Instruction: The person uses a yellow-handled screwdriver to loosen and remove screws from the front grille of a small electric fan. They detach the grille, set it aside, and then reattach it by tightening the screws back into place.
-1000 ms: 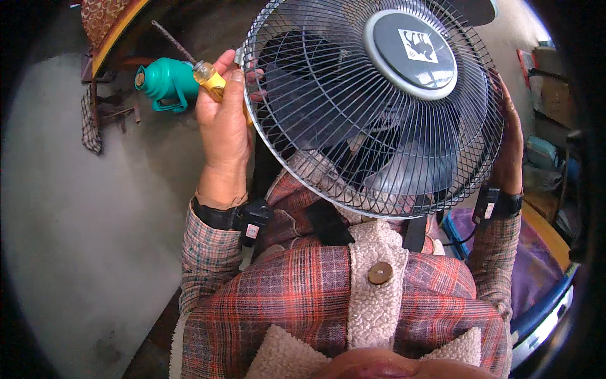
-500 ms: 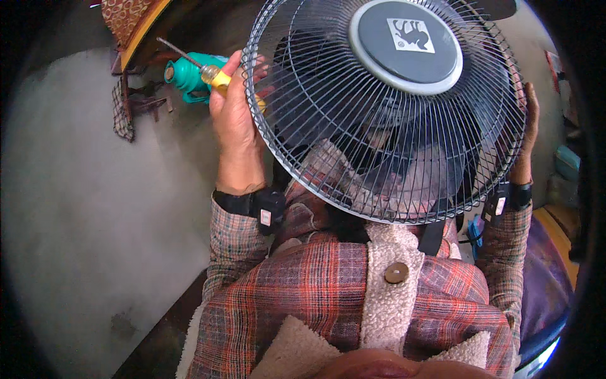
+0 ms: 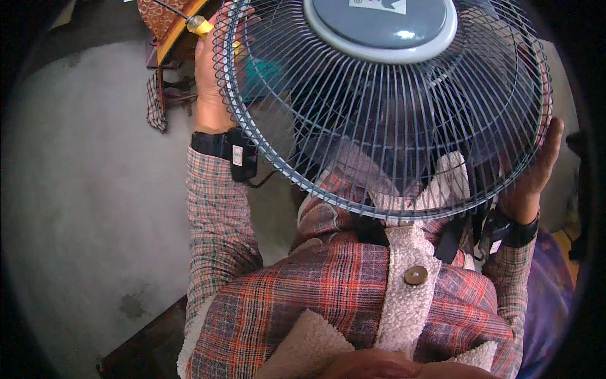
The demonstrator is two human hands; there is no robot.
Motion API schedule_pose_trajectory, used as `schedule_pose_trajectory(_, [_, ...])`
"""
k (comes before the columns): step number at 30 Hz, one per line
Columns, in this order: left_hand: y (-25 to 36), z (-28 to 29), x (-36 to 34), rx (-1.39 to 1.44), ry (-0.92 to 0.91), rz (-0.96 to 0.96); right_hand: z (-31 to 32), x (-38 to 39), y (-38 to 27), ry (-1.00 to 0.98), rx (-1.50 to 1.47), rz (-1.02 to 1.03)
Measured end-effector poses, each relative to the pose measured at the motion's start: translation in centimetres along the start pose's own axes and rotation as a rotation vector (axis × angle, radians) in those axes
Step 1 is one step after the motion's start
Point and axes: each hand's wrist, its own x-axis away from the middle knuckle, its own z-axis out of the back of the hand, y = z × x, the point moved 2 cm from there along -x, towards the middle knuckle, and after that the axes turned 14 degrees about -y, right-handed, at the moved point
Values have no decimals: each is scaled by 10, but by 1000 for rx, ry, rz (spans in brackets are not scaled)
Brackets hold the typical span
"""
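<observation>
In front of my chest a round grey wire fan guard (image 3: 404, 107) is held up, with a smooth grey hub disc (image 3: 379, 22) in its middle, cut off by the top edge. My left hand (image 3: 211, 76) grips the guard's left rim. Pinched in that same hand is a screwdriver (image 3: 200, 26) with a yellow handle, its metal shaft pointing up and left. On the opposite side my right hand (image 3: 536, 170) supports the rim, palm against it, fingers partly hidden behind the wires. Through the wires, dark shapes blur together; I cannot tell whether blades are among them.
Past my left hand stands a piece of furniture with a patterned orange-brown cover (image 3: 165, 25) and a checked cloth (image 3: 156, 104) hanging below. A teal object (image 3: 262, 76) shows through the wires. Grey floor (image 3: 95, 189) spreads at left; purple fabric (image 3: 549, 303) lies at right.
The fan guard has risen and tilted, its hub sliding up and left. My left hand went up and left with the screwdriver; my right hand now sits lower on the rim.
</observation>
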Motion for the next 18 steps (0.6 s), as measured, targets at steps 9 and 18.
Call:
schedule_pose_trajectory(9, [5, 10, -40, -47, -198, 149, 34, 30, 3, -264, 571, 118])
schedule_pose_trajectory(18, [-3, 4, -57, -112, -303, 202, 61, 43, 12, -339, 583, 164])
